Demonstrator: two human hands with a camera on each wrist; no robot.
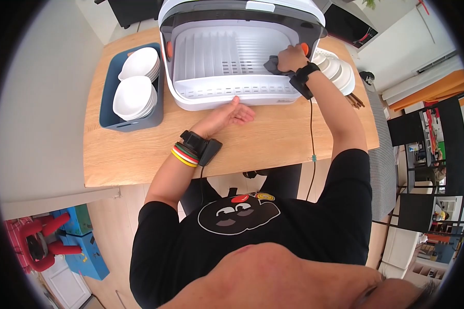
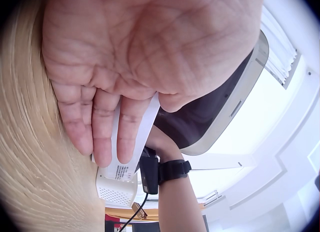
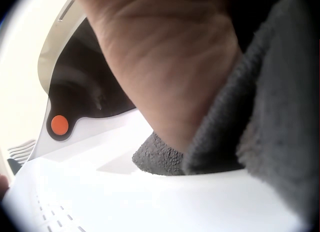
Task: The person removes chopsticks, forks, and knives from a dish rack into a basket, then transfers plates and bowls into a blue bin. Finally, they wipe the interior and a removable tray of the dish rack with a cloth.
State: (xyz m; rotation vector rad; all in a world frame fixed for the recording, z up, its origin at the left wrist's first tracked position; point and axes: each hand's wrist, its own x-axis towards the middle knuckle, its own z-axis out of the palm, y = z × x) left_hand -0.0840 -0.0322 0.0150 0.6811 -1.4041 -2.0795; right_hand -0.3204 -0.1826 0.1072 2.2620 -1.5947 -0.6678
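A white dish storage box [image 1: 201, 86] stands on the wooden table with its smoky lid [image 1: 232, 15] raised. Inside, at the right end, my right hand [image 1: 292, 58] grips a dark grey cloth [image 1: 273, 65] against the slotted rack. The right wrist view shows the fuzzy cloth [image 3: 160, 157] bunched under the palm, with the fingertips hidden. My left hand [image 1: 227, 116] is at the box's front edge, near the tabletop. Its palm and straight fingers show in the left wrist view, holding nothing.
Left of the box stands a blue-grey bin [image 1: 108, 98] with stacked white bowls [image 1: 132, 98]. White plates [image 1: 343, 77] and brown chopsticks [image 1: 354, 101] lie at the right. A cable [image 1: 312, 139] hangs from the right wrist across the table edge.
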